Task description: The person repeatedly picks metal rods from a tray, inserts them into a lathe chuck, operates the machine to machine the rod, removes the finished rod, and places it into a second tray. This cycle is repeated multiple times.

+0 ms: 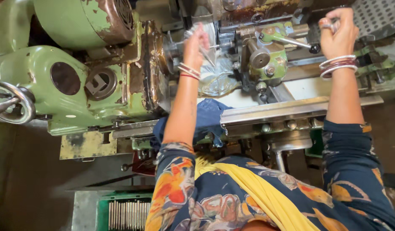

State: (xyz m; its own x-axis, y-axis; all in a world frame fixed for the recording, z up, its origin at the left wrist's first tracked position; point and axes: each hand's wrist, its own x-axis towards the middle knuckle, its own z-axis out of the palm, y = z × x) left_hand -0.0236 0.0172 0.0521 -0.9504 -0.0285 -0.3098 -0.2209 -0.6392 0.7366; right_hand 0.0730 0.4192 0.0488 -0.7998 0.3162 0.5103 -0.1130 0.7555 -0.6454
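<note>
Left hand (196,45) is raised at the spindle end of the lathe (78,72), fingers closed about a thin metal rod (206,54) that slants down from the fingertips; the grip is partly blurred. Right hand (337,32) is clenched around a small lever handle (330,25) at the far right of the machine. Between the hands sits the green tool post (270,51) with a black-knobbed lever (291,41). Just below the left hand lies a crumpled clear plastic bag (216,77); nearer the wrist, a blue cloth (210,117) drapes over the steel rail (287,109). Well below the left elbow, a green crate (125,211) holds rows of metal rods.
</note>
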